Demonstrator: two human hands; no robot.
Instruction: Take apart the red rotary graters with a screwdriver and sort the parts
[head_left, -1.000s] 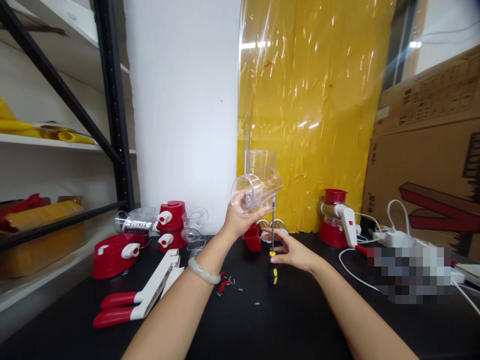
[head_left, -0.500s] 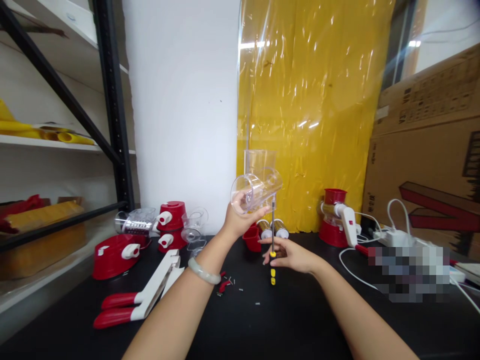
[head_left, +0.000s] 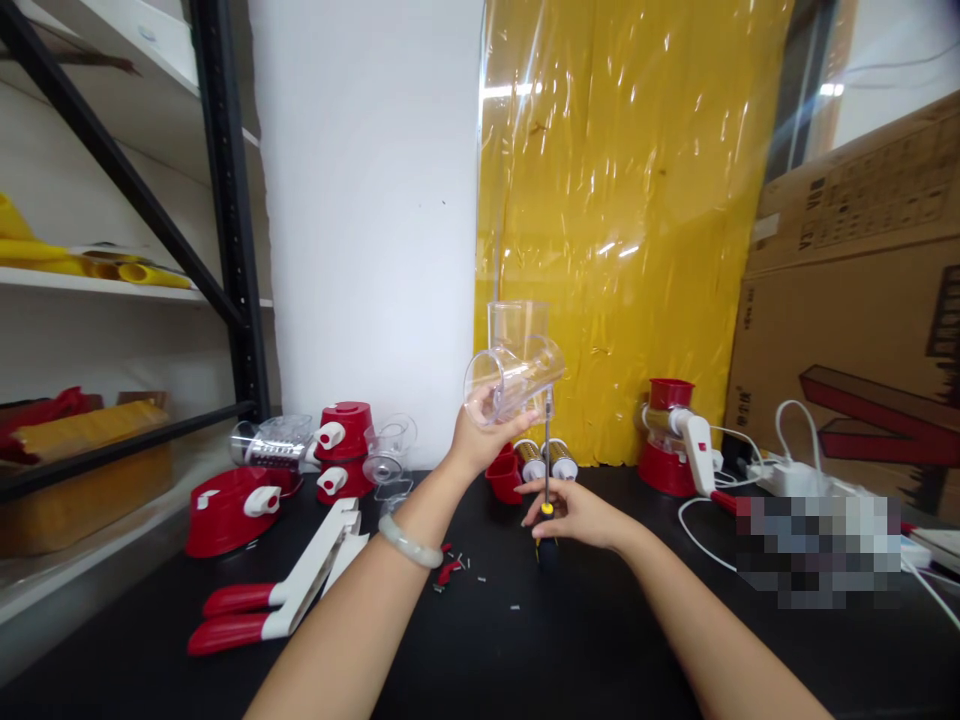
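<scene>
My left hand [head_left: 480,440] is raised above the black table [head_left: 525,650] and grips a clear plastic housing [head_left: 514,365], a lying cylinder with an upright chute on top. My right hand [head_left: 574,512] is lower and closed round a screwdriver [head_left: 547,500] with a black and yellow handle. The thin shaft stands upright and its tip reaches the underside of the clear housing. A pale bangle sits on my left wrist.
Red and white handles [head_left: 277,600] lie front left, with red bases [head_left: 232,505] and clear drums behind. A red cup [head_left: 504,478] and two metal drums stand behind my hands. An assembled red grater [head_left: 671,440] stands right, beside white cables and a cardboard box [head_left: 855,300]. Small screws [head_left: 480,580] are scattered.
My right hand has shifted its grip on the screwdriver handle, so the handle shows differently below the fingers. The housing in my left hand has barely moved.
</scene>
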